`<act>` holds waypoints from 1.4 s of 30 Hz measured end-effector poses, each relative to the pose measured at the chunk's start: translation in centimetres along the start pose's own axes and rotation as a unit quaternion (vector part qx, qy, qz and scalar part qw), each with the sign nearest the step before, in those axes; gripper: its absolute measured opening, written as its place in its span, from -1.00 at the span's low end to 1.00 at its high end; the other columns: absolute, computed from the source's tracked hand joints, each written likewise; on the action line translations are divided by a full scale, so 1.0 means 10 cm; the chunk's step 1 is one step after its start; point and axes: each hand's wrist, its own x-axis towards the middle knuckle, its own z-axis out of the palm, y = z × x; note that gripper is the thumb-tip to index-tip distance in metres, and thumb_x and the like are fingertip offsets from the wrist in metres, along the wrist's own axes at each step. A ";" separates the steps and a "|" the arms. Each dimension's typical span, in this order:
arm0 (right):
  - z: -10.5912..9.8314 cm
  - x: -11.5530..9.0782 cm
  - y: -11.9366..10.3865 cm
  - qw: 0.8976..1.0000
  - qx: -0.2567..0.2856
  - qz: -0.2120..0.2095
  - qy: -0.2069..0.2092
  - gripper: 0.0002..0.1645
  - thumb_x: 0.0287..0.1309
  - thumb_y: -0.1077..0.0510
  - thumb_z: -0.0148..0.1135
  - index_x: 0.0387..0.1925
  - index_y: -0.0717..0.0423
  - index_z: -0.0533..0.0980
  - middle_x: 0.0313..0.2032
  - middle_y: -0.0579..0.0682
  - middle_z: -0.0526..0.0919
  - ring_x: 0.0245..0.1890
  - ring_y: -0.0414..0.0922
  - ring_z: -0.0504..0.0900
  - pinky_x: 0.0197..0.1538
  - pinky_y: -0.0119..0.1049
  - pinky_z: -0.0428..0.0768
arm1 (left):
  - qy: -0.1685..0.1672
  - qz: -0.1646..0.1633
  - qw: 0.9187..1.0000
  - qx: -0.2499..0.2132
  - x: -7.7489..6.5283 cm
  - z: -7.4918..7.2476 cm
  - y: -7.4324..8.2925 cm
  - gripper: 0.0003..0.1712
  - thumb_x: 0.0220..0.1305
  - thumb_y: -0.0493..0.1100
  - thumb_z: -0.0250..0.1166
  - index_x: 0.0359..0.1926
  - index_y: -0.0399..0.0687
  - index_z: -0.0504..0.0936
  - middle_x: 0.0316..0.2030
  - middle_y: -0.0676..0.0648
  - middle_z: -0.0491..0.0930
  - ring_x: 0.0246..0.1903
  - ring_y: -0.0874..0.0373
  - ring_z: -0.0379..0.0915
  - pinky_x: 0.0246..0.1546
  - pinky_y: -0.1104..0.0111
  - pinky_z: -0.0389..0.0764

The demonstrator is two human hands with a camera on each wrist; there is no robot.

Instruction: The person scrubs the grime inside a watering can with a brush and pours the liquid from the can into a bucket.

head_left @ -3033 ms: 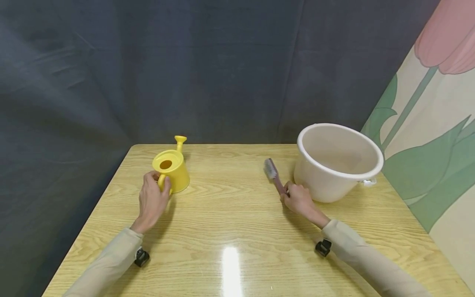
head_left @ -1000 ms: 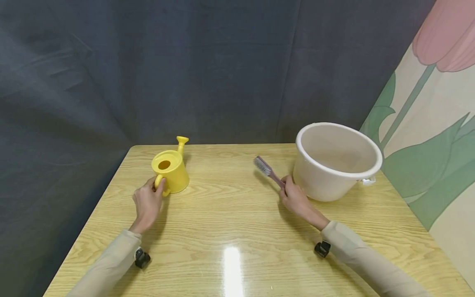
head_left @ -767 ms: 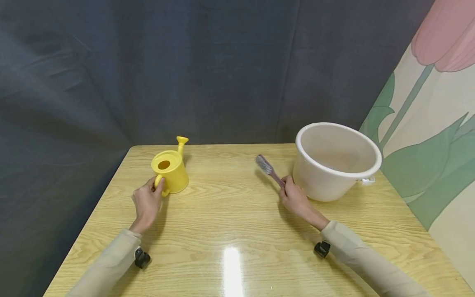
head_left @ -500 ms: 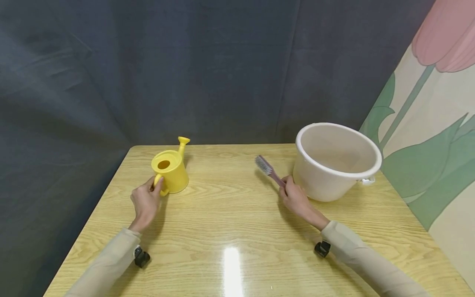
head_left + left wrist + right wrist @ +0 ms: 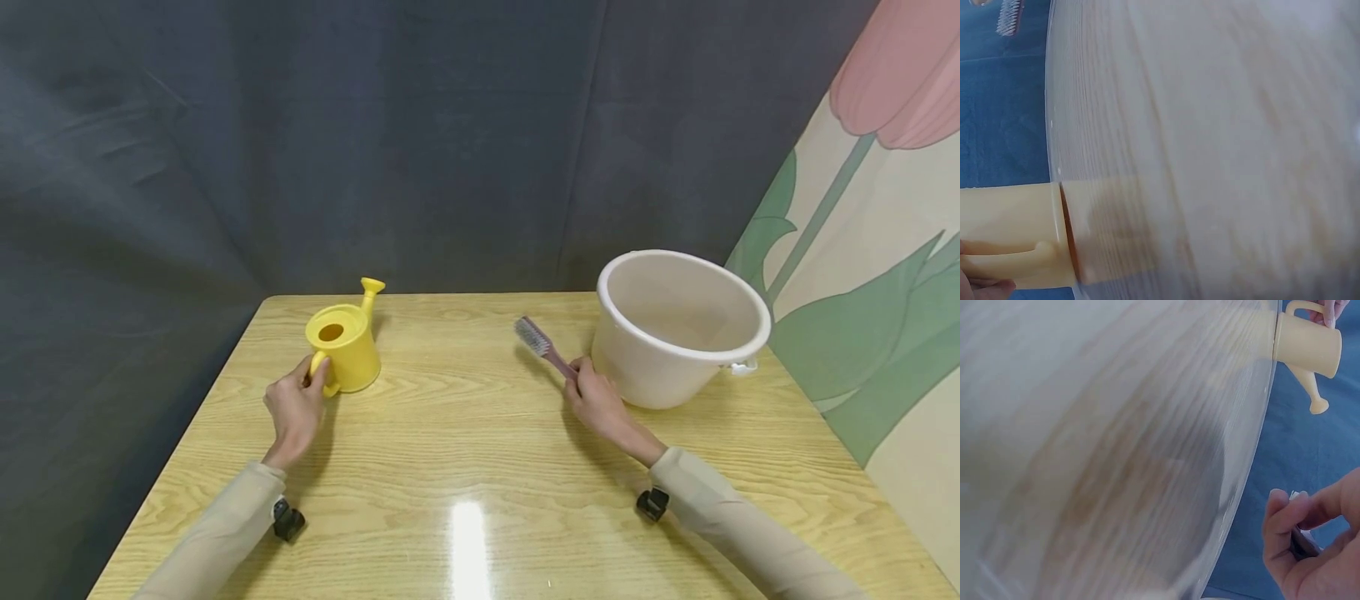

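A yellow toy watering can [image 5: 356,362] stands on the left of the wooden table, its spout pointing to the back. My left hand [image 5: 294,410] grips its handle, thumb on the near side; in the left wrist view, the can [image 5: 1004,215] shows with its base at the tabletop. My right hand [image 5: 600,408] holds a brush [image 5: 534,337] by its mauve handle, pale bristles up and out to the left. Curled fingers [image 5: 1282,528] wrap that handle in the right wrist view and hide most of it. The bristles [image 5: 1009,17] also appear in the left wrist view.
A large white bucket [image 5: 652,375] stands at the right rear, close beside my right hand, its mouth tilted toward me. Behind the table [image 5: 450,433] hangs a dark blue curtain [image 5: 420,150]. A wall with a painted tulip [image 5: 892,92] borders the right side.
Over three seconds the brush head has swung left in my right hand. My left hand has shifted slightly left on the handle, and the can's spout has turned a little right.
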 end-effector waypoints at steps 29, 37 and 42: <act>-0.03 -0.02 -0.01 1.000 0.015 0.002 -0.004 -0.82 0.25 0.42 0.03 -0.11 0.42 0.37 -0.60 0.02 0.42 -0.71 -0.18 0.32 -0.68 -0.36 0.29 | 0.019 0.013 1.000 -0.021 0.07 0.00 -0.07 -0.81 0.33 -0.24 0.34 -0.25 -0.35 0.72 -0.50 -0.25 0.69 -0.63 0.09 0.41 -0.56 0.67 0.22; -0.05 -0.04 0.00 0.999 0.029 0.003 -0.021 -0.82 0.28 0.41 0.00 -0.09 0.42 0.35 -0.61 0.01 0.41 -0.73 -0.21 0.30 -0.71 -0.43 0.23 | 0.010 0.027 0.999 -0.017 0.11 -0.03 -0.06 -0.78 0.36 -0.22 0.32 -0.28 -0.35 0.70 -0.61 -0.20 0.62 -0.67 0.11 0.32 -0.60 0.61 0.18; -0.05 -0.04 -0.01 0.999 0.034 -0.001 -0.024 -0.82 0.27 0.41 0.01 -0.10 0.41 0.35 -0.61 0.00 0.41 -0.72 -0.21 0.31 -0.72 -0.42 0.25 | 0.004 0.021 0.999 -0.025 0.12 -0.04 -0.03 -0.77 0.38 -0.20 0.30 -0.28 -0.35 0.70 -0.58 -0.20 0.63 -0.66 0.08 0.35 -0.59 0.65 0.19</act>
